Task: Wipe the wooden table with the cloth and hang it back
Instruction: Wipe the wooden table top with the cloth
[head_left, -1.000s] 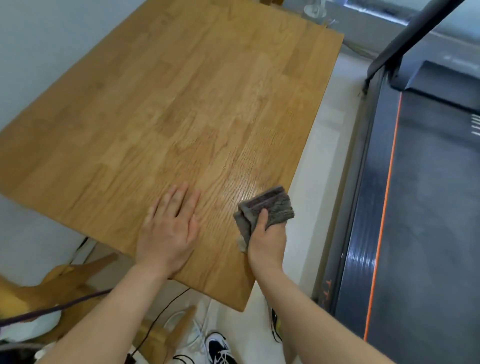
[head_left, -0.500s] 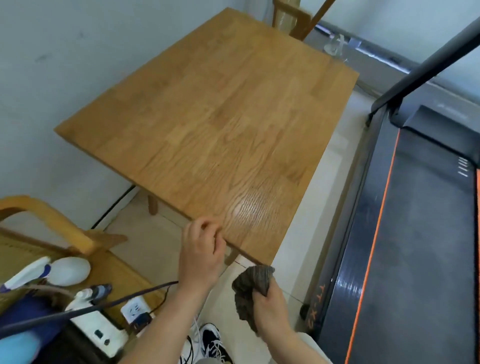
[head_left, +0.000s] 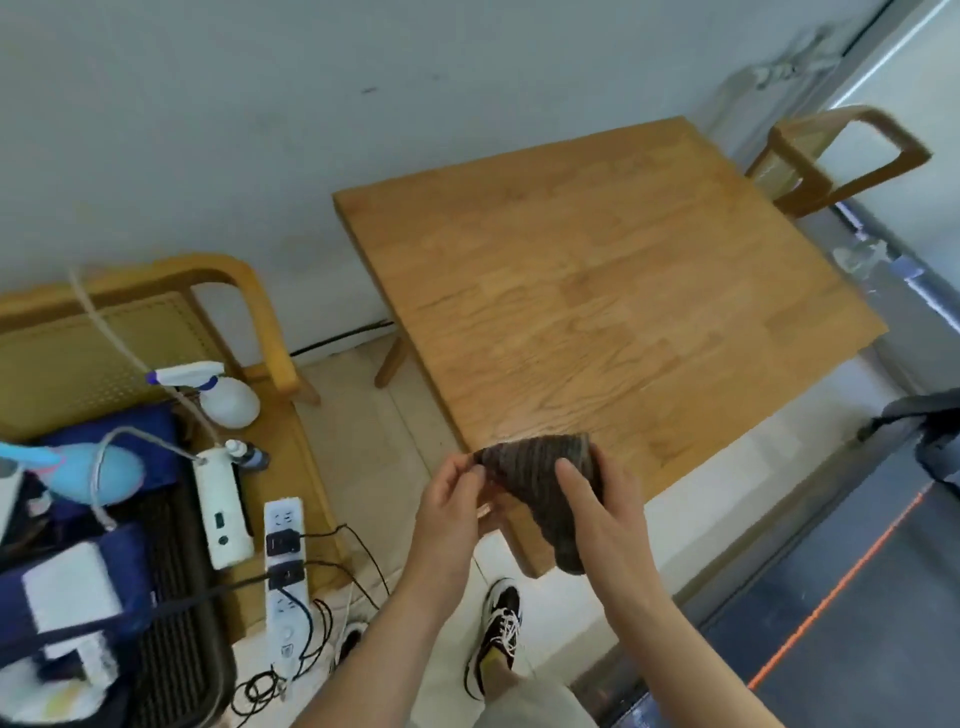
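Both hands hold the brown-grey cloth (head_left: 540, 493) up off the wooden table (head_left: 597, 291), over its near corner. The left hand (head_left: 449, 499) pinches one top corner; the right hand (head_left: 602, 512) grips the other side — the cloth droops lengthwise from the right fingers. No hanger or container for the cloth is visible.

Both forearms are bare, no sleeve, watch or ring showing on the left hand (head_left: 451, 498) or the right hand (head_left: 597, 506). Below the wooden table (head_left: 597, 312), a black sneaker (head_left: 497, 631) with white laces (yellowish sock above) and pale grey-beige trousers (head_left: 524, 704).
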